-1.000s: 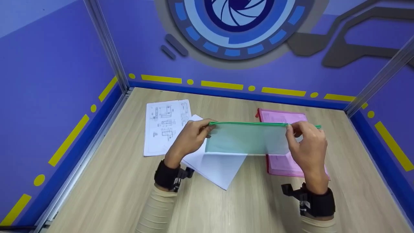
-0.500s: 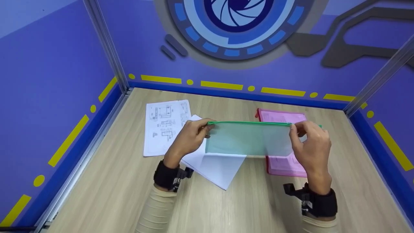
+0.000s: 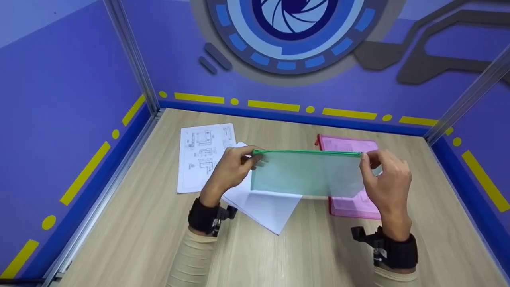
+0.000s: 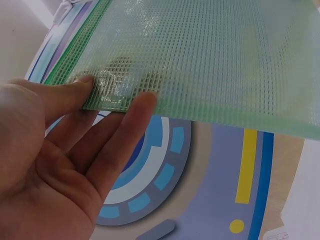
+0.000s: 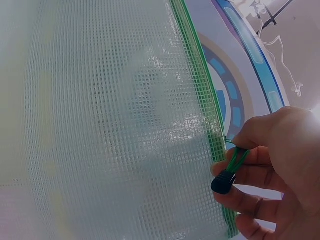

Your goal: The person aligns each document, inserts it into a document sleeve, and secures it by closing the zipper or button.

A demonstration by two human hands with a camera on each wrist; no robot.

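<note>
Sleeves and straps: light ribbed sleeves [image 3: 193, 259] covered both forearms, with a black strap [image 3: 204, 215] bearing a small camera round each wrist.
Left hand: the left hand [image 3: 230, 171] pinched one corner of the green pouch [image 3: 295, 175] beside its zip, thumb and fingertips against the mesh.
Right hand: the right hand [image 3: 386, 179] pinched the zipped edge near the other end, by the slider; a green cord with a black tab [image 5: 223, 182] hung across its fingers.
Green pouch: held up above the bench between the two hands, zipped edge uppermost; translucent mesh, with the things behind showing through. How far the zip was drawn could not be told.
White sheets: blank-faced white sheets [image 3: 265, 211] lay askew on the bench, partly behind the green pouch.
Pink pouch: a red-edged pink pouch [image 3: 346, 205] lay flat on the right, printed paper visible inside through its cover.
Drawing: a sheet of technical drawings [image 3: 203, 153] lay on the left, just beside the white sheets.
Bench: a pale wood-grain bench [image 3: 275, 263] carried the papers and pink pouch.
Wall: a blue-purple wall [image 3: 175, 63] with yellow dashes stood behind.
</note>
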